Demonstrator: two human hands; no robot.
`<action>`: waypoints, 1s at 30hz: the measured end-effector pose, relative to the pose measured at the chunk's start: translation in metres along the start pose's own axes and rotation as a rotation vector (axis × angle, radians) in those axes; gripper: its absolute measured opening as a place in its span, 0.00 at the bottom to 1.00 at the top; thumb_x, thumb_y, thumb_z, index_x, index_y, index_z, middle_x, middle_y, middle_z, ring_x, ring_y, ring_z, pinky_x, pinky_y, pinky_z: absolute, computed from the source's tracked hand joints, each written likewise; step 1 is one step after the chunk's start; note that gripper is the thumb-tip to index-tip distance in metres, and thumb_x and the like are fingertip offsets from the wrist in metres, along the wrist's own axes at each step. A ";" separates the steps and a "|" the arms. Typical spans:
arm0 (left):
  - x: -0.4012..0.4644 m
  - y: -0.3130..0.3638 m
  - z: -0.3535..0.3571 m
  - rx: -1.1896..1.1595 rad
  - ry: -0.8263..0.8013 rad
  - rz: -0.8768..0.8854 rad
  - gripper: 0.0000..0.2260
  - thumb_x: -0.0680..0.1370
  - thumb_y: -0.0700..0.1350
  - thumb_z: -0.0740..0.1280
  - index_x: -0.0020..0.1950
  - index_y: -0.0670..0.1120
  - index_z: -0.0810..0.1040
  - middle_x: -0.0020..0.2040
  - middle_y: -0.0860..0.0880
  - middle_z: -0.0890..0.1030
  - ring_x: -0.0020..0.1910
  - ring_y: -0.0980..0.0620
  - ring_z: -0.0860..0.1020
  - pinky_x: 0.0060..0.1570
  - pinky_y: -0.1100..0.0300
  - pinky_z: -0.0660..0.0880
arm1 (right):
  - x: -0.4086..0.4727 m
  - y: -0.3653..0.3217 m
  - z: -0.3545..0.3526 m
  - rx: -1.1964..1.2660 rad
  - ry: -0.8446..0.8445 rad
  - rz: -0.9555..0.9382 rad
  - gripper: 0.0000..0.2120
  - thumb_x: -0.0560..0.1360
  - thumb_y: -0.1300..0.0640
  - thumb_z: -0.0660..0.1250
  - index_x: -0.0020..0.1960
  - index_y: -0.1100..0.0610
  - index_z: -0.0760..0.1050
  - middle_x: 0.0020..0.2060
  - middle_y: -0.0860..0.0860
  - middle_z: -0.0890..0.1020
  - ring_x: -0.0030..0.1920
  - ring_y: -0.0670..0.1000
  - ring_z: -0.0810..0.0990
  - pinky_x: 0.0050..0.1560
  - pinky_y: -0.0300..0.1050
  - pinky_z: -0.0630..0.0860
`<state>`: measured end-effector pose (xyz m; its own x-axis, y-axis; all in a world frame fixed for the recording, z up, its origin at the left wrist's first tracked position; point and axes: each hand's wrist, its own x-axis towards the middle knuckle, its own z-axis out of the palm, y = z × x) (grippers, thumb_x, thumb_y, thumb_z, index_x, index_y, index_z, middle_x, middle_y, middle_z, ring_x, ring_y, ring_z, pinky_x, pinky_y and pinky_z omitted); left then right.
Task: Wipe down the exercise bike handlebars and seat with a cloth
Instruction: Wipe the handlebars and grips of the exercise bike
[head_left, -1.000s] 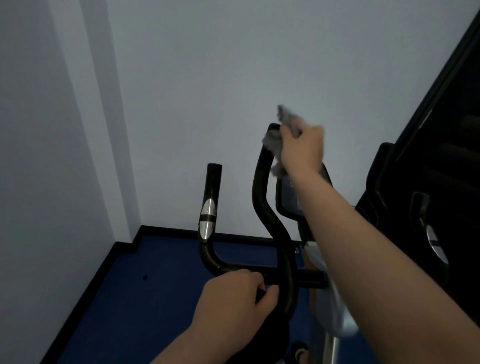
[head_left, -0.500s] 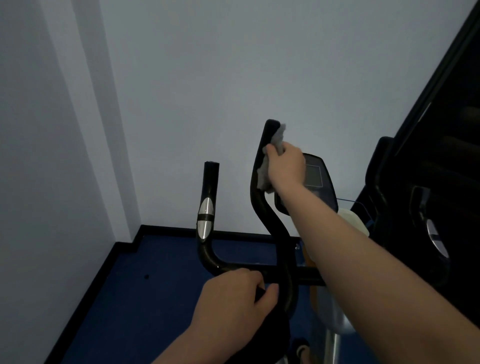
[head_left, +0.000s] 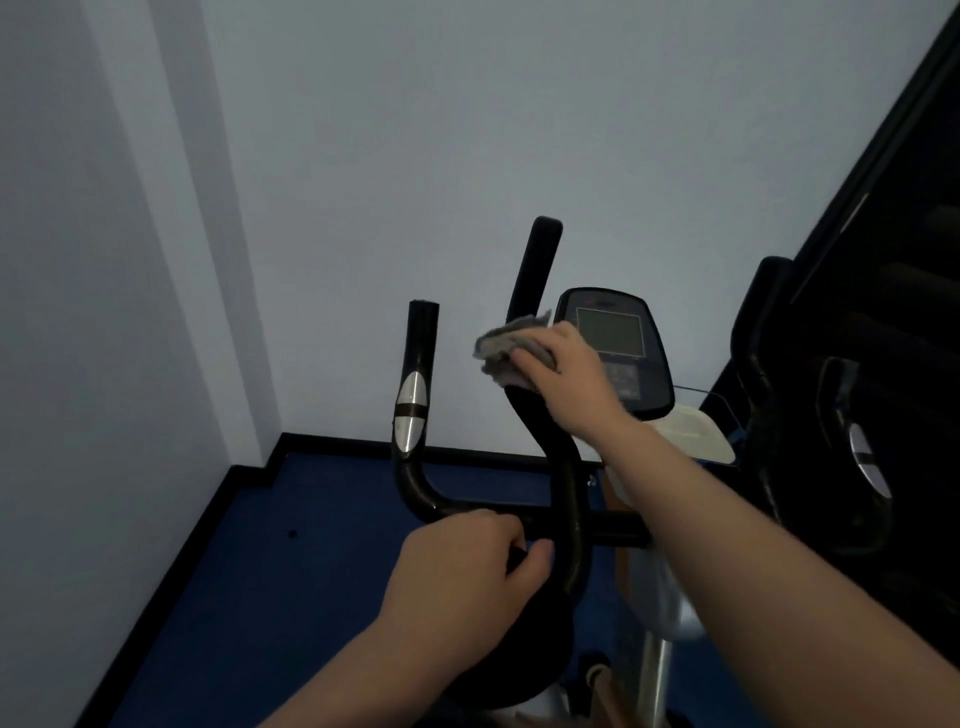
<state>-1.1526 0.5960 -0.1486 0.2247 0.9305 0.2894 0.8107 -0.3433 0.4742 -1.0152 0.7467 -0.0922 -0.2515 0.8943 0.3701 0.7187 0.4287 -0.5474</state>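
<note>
Grey cloth (head_left: 511, 347) bunched round right handlebar arm (head_left: 535, 270), just left of console (head_left: 613, 348); soft, light, conforms to tube. Right hand (head_left: 569, 376) curled over cloth, pressing it onto bar. Left hand (head_left: 467, 566) wrapped round crossbar (head_left: 613, 532) below console, steadying. Handlebar judged rigid, smooth-coated, likely slippery under damp fabric; best gripped full-wrap, cloth between palm and tube. Long axis of arm near upright, free end pointing up toward wall, above and left of console. Seat not in view
</note>
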 end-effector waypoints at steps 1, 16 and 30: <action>0.000 0.000 0.001 0.003 0.008 0.004 0.22 0.75 0.65 0.52 0.36 0.50 0.73 0.33 0.54 0.75 0.34 0.56 0.75 0.32 0.65 0.67 | 0.000 0.001 -0.010 0.004 -0.107 -0.036 0.10 0.78 0.52 0.66 0.58 0.50 0.80 0.45 0.43 0.72 0.50 0.47 0.75 0.50 0.35 0.69; 0.000 0.000 0.000 0.003 -0.012 0.001 0.21 0.74 0.65 0.50 0.35 0.52 0.72 0.31 0.54 0.73 0.31 0.58 0.73 0.28 0.64 0.63 | -0.045 0.000 -0.009 -0.054 0.005 0.040 0.11 0.77 0.52 0.69 0.58 0.50 0.81 0.44 0.49 0.72 0.46 0.48 0.74 0.45 0.40 0.67; 0.001 0.002 -0.003 0.041 -0.029 -0.001 0.19 0.77 0.63 0.54 0.35 0.53 0.73 0.28 0.54 0.71 0.27 0.59 0.70 0.28 0.62 0.62 | -0.070 -0.003 -0.005 -0.144 0.071 0.133 0.14 0.77 0.54 0.67 0.63 0.49 0.78 0.52 0.52 0.79 0.52 0.52 0.75 0.49 0.44 0.70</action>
<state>-1.1528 0.5964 -0.1445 0.2391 0.9344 0.2642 0.8323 -0.3373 0.4398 -0.9964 0.6825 -0.1124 -0.1056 0.9282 0.3567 0.8293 0.2802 -0.4835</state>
